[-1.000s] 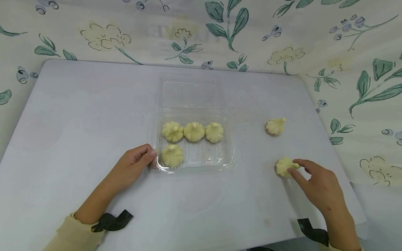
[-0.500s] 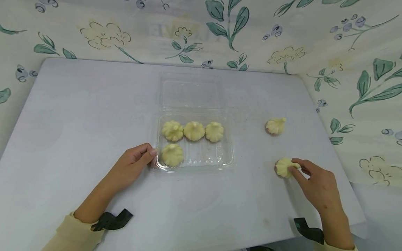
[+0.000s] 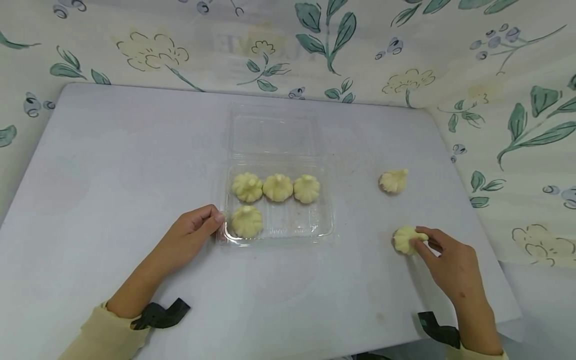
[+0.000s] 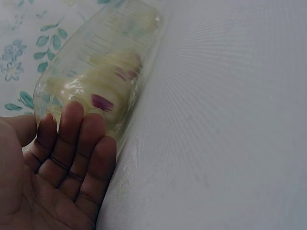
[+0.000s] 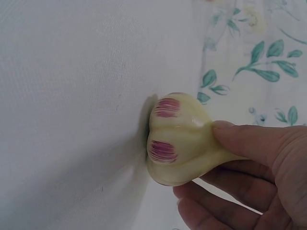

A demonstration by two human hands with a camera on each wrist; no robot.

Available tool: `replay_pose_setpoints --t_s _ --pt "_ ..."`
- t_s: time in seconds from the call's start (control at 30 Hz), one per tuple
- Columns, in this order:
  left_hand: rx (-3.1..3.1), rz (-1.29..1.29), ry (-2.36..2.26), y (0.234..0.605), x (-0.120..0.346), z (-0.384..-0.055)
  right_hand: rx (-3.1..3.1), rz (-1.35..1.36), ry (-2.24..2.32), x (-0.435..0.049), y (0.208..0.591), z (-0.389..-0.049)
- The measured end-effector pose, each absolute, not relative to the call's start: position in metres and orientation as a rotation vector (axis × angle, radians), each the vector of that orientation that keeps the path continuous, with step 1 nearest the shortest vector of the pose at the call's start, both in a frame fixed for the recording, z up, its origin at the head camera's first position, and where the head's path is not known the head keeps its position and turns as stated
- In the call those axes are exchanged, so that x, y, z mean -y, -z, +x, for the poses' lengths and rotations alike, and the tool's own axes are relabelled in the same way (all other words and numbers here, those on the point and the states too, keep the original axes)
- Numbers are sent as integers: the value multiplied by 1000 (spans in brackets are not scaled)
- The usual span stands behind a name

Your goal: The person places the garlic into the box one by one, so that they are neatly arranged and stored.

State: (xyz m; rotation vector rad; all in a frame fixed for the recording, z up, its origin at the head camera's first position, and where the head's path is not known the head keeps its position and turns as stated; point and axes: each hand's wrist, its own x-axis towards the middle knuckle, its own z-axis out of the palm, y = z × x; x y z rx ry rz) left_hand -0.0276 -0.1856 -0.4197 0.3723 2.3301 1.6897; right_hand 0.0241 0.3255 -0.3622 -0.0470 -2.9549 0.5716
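My right hand [image 3: 450,257] pinches the stem of a pale yellow garlic bulb [image 5: 180,139] between thumb and fingers. In the right wrist view the bulb shows purple streaks, its base right at the white tabletop. My left hand [image 3: 191,235] grips the near left edge of a clear plastic clamshell box [image 3: 297,227], thumb at the rim and fingers along the outer wall. Three garlic bulbs [image 3: 277,188] form the box's back row, and another bulb [image 3: 246,221] sits at its front left. A loose garlic bulb [image 3: 393,181] lies on the table behind my right hand.
The box's transparent lid [image 3: 273,131] lies folded back behind it. All this stands on a white tabletop [image 3: 135,150]. Cloth [image 3: 216,55] with a leaf and flower print rises behind the table and along its right side. Black straps [image 3: 162,315] hang at both wrists.
My right thumb and fingers have closed in a little on the garlic bulb's stem, and the wrist has shifted slightly left. The left hand and the box have stayed put.
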Motion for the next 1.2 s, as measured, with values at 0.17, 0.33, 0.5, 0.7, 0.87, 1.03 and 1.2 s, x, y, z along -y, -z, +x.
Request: replay_pose_setpoints --t_s 0.17,0.33,0.5,0.7,0.87,1.03,1.2 --pt "-2321 372 -1700 419 185 -27 2951 -45 -580 -326 363 23" --pt "-2321 360 -1699 417 185 -26 2949 -31 -551 -326 364 23" --pt "-2326 361 -1693 418 185 -26 2944 -19 -531 -327 363 23" --pt "-2346 356 -1671 418 186 -27 2939 -33 -512 -325 362 23" --pt "-2349 343 -1657 418 186 -27 2913 -27 -518 -320 359 20" --pt "-2345 346 -1657 419 186 -27 2881 8 -537 -315 355 17" --pt "-2342 350 -1669 419 186 -27 2876 33 -536 -307 351 13"
